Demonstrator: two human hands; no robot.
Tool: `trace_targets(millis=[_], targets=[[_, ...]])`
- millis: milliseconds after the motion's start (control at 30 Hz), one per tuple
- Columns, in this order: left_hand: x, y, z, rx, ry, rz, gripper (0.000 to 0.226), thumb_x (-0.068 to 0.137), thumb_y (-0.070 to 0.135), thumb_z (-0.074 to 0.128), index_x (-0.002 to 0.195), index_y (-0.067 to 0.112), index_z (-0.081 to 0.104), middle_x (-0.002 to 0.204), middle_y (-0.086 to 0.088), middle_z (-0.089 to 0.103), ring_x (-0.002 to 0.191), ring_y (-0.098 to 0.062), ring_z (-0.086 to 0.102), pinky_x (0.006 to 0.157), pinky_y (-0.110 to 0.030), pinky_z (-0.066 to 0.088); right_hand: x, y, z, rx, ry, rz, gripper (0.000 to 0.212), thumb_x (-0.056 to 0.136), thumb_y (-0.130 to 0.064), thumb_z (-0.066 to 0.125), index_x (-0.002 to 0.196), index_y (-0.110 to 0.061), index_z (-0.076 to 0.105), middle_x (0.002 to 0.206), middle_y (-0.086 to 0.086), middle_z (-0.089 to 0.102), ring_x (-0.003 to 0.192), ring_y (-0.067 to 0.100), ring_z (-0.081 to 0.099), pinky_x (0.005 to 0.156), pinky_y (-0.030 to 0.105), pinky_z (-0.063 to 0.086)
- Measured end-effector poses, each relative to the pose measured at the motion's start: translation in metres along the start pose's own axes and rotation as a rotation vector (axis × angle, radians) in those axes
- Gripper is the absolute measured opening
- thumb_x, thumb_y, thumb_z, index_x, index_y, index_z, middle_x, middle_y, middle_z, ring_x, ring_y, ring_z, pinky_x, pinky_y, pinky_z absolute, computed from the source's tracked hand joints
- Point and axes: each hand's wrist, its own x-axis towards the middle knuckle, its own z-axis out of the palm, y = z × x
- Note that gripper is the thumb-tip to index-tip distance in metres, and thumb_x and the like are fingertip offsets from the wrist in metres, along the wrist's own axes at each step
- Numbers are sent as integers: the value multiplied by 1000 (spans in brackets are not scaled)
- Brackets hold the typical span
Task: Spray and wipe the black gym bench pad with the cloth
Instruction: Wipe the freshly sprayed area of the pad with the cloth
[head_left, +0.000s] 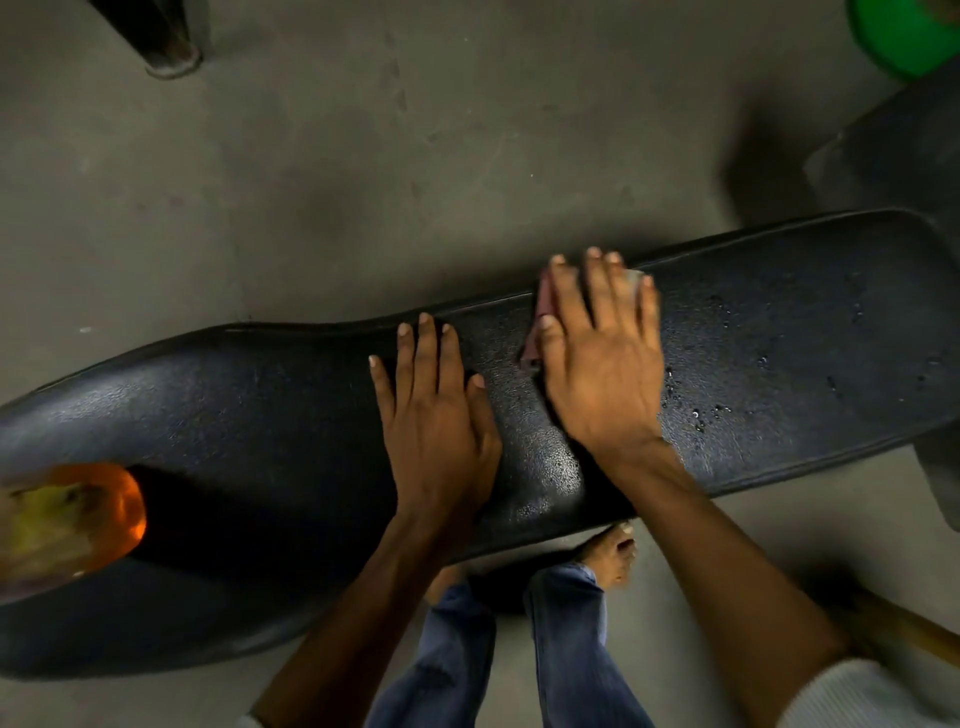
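Head view: the black bench pad (260, 415) is seen lying across the frame above a grey concrete floor (311, 156). The right hand (597, 353) is laid flat with its fingers spread, and the cloth (537, 322) is pressed beneath it against the pad's far edge; only a pinkish fold is exposed beside the fingers. Broad contact is judged to be the purpose of this flat hold. The left hand (436, 410) is rested open on the pad just beside, fingers straight and loosely together, probably to steady the body. The pad is long, round-ended and waisted, and its covering is pebbled. Droplets (701, 410) are scattered to the right of the cloth, so that zone is judged not yet wiped. An orange translucent object (78, 519), blurred, is seen at the left end.
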Motion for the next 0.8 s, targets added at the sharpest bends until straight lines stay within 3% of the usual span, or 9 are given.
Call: trace_targets(millis=[100, 200, 333, 467, 633, 800], targets=[[0, 3, 4, 11, -1, 15, 64, 107, 35, 33, 165, 9, 33, 176, -11, 24, 166, -26, 12, 135, -56, 4, -21, 10, -6, -12, -9, 131, 62, 114, -42, 24, 173, -25, 15, 180, 12, 16, 169, 28, 8, 136, 55, 7], [-1, 5, 7, -4, 16, 19, 63, 107, 33, 34, 164, 8, 34, 175, -12, 25, 166, -27, 13, 135, -56, 4, -40, -3, -3, -28, -44, 79, 63, 114, -42, 25, 173, -24, 14, 180, 11, 14, 169, 28, 7, 136, 55, 6], [-2, 10, 11, 36, -1, 98, 63, 107, 35, 33, 164, 8, 36, 175, -12, 27, 166, -28, 15, 134, -57, 6, -19, 5, -1, 0, -14, -17, 60, 113, -41, 33, 170, -24, 26, 178, 12, 24, 168, 30, 15, 136, 56, 9], [-2, 14, 9, 74, -12, 104, 64, 106, 38, 33, 164, 11, 36, 176, -11, 26, 165, -29, 16, 134, -58, 8, 1, 38, -10, 1, 0, 176, 60, 113, -46, 27, 171, -31, 22, 179, 10, 21, 168, 28, 11, 135, 59, 8], [0, 30, 9, -8, 35, 79, 61, 106, 33, 41, 162, 9, 40, 174, -12, 30, 165, -28, 20, 134, -56, 10, -37, 45, -17, 27, -2, 244, 62, 113, -46, 26, 172, -31, 17, 180, 9, 18, 169, 27, 7, 135, 59, 8], [-5, 56, 24, 81, -61, 152, 64, 104, 33, 30, 164, 11, 36, 176, -12, 24, 165, -29, 15, 134, -58, 8, -39, 37, -10, 10, -36, 68, 60, 113, -43, 32, 170, -29, 26, 179, 8, 23, 168, 29, 12, 135, 59, 10]])
